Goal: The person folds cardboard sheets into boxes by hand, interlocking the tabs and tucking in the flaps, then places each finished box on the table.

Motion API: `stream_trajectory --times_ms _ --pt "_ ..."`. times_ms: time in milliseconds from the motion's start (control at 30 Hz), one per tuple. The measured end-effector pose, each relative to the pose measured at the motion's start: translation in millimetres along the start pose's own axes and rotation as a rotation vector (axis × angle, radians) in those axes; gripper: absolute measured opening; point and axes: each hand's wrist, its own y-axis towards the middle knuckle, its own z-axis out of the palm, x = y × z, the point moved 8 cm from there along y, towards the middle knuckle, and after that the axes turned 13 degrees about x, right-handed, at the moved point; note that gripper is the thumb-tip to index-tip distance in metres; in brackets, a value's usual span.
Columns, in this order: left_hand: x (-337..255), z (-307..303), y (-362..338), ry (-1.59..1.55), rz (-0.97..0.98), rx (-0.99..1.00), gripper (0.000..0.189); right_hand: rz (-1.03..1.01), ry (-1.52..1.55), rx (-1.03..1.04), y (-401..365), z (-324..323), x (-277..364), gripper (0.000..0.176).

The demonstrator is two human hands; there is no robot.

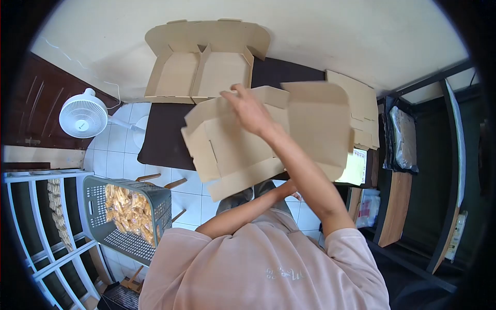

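Note:
A partly folded cardboard box (237, 142) is held tilted over the near edge of the dark table, its side flaps raised and its broad lid (318, 124) spread to the right. My right hand (249, 111) reaches across above the box's inner panel near its far edge, fingers bent a little and apart. At the box's near edge is my left hand (292, 190), mostly hidden under the cardboard and appearing to grip it from below. Beyond stands an assembled cardboard box (194, 98) with its lid up and a divider between two compartments.
The dark table (168, 132) meets the wall. Flat cardboard sheets (356, 98) lie at its right, near a bright yellow-green sheet (353, 168). A crate (168, 206) of packaged snacks (129, 212) and a white fan (82, 116) stand left. Shelving (395, 206) is on the right.

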Motion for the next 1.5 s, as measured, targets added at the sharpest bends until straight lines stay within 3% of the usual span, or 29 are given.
stream_trajectory --times_ms 33,67,133,200,267,333,367,433,467,600,667,700,767,833,867,933,1067,1233,1367,1500 --pt "-22 3 -12 0.287 0.211 -0.003 0.046 -0.065 0.101 -0.166 -18 0 6 0.028" --pt "-25 -6 -15 0.285 0.205 0.002 0.046 -0.132 0.2 -0.336 -37 -2 10 0.029" --pt "6 -18 -14 0.741 -0.244 0.333 0.036 -0.058 0.299 -0.395 -78 -1 -7 0.026" --pt "-26 -35 -48 0.541 -0.549 0.212 0.023 0.3 0.672 -0.323 -129 32 -66 0.018" --pt "-57 -71 -70 0.649 -0.098 -0.1 0.019 0.542 0.637 -0.568 -206 50 -119 0.016" --pt "-43 -131 -97 0.819 0.015 -0.373 0.029 0.869 0.471 -0.726 -285 69 -159 0.025" --pt "-51 -136 -104 0.823 0.009 -0.366 0.029 0.974 0.433 -0.805 -315 81 -178 0.03" --pt "-86 -133 -115 1.244 0.017 -0.445 0.048 1.231 1.087 -0.829 -347 125 -199 0.039" --pt "-63 -140 -111 1.285 -0.158 -0.362 0.078 1.133 1.326 -0.731 -340 140 -201 0.045" --pt "-57 -91 -95 1.479 -0.253 -0.207 0.098 1.022 1.466 -0.584 -305 168 -202 0.039" --pt "-29 -86 -88 1.609 -0.471 -0.04 0.112 0.931 1.36 -0.685 -286 157 -199 0.038" --pt "-27 -84 -88 1.62 -0.47 -0.03 0.112 0.847 1.242 -0.765 -278 147 -195 0.038" --pt "-25 -85 -87 1.626 -0.469 -0.038 0.116 0.786 0.7 -0.634 -258 123 -169 0.048" --pt "-24 -85 -90 1.637 -0.461 -0.024 0.116 0.681 0.364 -0.393 -232 136 -144 0.059" --pt "-25 -86 -89 1.641 -0.448 -0.029 0.116 0.683 0.366 -0.402 -232 141 -143 0.059" --pt "-27 -84 -88 1.639 -0.467 -0.018 0.116 0.636 -0.017 -0.11 -214 157 -134 0.066" --pt "-31 -84 -88 1.613 -0.49 -0.004 0.115 0.687 -0.092 -0.158 -204 142 -179 0.075" --pt "-33 -82 -87 1.612 -0.512 0.001 0.114 0.973 0.044 -0.252 -209 103 -267 0.079" --pt "-33 -83 -86 1.611 -0.517 0.006 0.113 0.97 0.008 -0.23 -204 110 -261 0.081" --pt "-31 -84 -85 1.595 -0.501 0.009 0.112 0.718 -0.026 -0.151 -183 151 -171 0.082"
